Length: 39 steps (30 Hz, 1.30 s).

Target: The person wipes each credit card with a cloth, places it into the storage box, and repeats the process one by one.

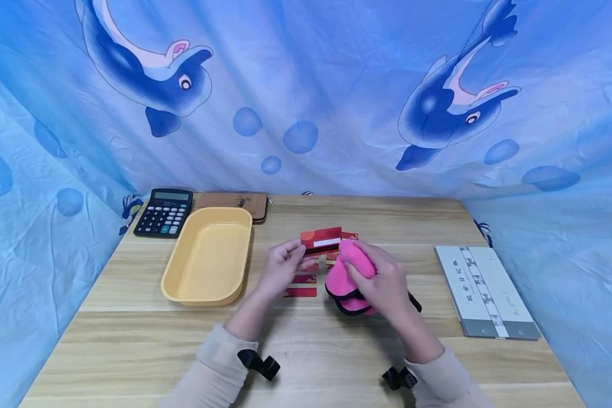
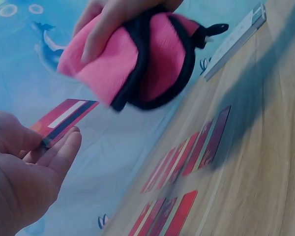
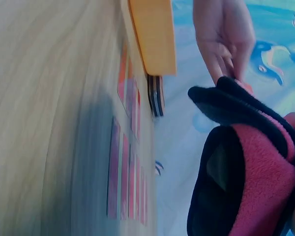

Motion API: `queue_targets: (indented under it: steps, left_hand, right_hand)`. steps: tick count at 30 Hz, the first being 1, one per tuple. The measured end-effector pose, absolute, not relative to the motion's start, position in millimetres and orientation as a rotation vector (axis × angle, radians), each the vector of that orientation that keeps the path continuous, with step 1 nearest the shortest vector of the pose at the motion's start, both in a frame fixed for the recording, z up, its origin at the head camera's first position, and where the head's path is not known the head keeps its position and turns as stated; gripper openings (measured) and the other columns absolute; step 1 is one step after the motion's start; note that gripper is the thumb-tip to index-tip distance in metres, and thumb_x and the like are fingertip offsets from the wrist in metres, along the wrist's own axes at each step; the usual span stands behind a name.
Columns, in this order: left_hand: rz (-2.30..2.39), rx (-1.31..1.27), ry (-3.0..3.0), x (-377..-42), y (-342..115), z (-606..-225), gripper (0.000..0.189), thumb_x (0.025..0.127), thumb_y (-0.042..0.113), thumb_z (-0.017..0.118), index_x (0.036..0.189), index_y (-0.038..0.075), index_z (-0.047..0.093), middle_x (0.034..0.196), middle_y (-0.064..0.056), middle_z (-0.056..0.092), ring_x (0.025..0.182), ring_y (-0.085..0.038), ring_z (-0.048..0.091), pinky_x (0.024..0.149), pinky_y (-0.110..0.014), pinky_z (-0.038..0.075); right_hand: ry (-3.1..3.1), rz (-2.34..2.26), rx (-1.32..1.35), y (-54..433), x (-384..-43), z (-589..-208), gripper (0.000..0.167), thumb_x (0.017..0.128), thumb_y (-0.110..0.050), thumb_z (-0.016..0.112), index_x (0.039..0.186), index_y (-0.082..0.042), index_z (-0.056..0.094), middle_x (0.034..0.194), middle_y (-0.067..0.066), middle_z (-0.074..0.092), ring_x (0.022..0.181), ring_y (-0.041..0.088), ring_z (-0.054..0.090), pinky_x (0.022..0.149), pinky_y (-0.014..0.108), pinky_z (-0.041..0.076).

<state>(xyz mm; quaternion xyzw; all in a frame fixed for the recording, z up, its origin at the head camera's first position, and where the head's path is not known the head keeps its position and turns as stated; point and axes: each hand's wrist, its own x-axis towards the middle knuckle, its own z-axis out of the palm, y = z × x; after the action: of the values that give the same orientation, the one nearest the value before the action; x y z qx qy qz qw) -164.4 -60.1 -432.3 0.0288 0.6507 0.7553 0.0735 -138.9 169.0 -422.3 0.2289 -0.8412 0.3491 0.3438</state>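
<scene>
My left hand (image 1: 281, 265) pinches a red card (image 1: 321, 240) between thumb and fingers, above the table. A white strip and a dark stripe run across the side of the card (image 2: 64, 117) that shows in the left wrist view. My right hand (image 1: 387, 279) grips a folded pink cloth (image 1: 339, 280) with black edging, held just right of the card. In the right wrist view the cloth (image 3: 265, 177) hangs in folds, its dark inner side showing. Several more red cards (image 2: 206, 140) lie on the table below the hands, partly hidden in the head view.
A yellow tray (image 1: 169, 283) stands on the left of the wooden table (image 1: 316, 351). Behind it are a black calculator (image 1: 163, 214) and a brown wallet-like case (image 1: 229, 201). On the right lies a white-and-grey notebook (image 1: 481, 289) with a patterned band.
</scene>
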Motion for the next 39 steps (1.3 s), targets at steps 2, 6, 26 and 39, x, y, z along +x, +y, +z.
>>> queue_targets:
  steps: [2,6,26,39]
  left_hand:
    - [2.272,0.117,1.951,-163,-56,-433,0.032,0.106,0.005,0.051,0.131,-0.014,0.056,0.121,-0.031,0.066,0.097,-0.035,0.073,0.090,-0.042,0.058]
    - [2.280,0.179,1.946,-159,-50,-436,0.029,0.105,0.001,0.049,0.128,-0.015,0.058,0.118,-0.032,0.067,0.095,-0.034,0.074,0.089,-0.044,0.058]
    - [2.142,0.340,2.097,-156,-48,-440,0.033,0.106,0.004,0.048,0.136,-0.004,0.060,0.113,-0.022,0.071,0.094,-0.022,0.071,0.085,-0.041,0.061]
    - [2.164,0.320,2.106,-155,-50,-436,0.027,0.105,0.002,0.049,0.126,-0.006,0.064,0.115,-0.023,0.071,0.100,-0.032,0.073,0.092,-0.042,0.058]
  right_hand:
    - [-2.197,0.878,0.579,164,-141,-422,0.044,0.077,-0.014,0.086,0.118,-0.002,0.073,0.107,0.018,0.074,0.089,0.032,0.074,0.068,0.048,0.063]
    - [-2.227,0.796,0.507,157,-147,-422,0.042,0.079,-0.017,0.085,0.118,-0.005,0.074,0.107,0.016,0.075,0.087,0.031,0.074,0.065,0.046,0.062]
    - [-2.232,0.760,0.567,124,-143,-414,0.036,0.080,-0.013,0.082,0.115,-0.007,0.076,0.107,0.012,0.076,0.088,0.029,0.074,0.065,0.043,0.063]
    - [-2.268,0.688,0.461,153,-152,-420,0.036,0.083,-0.015,0.080,0.118,-0.007,0.075,0.107,0.013,0.076,0.082,0.030,0.074,0.056,0.043,0.059]
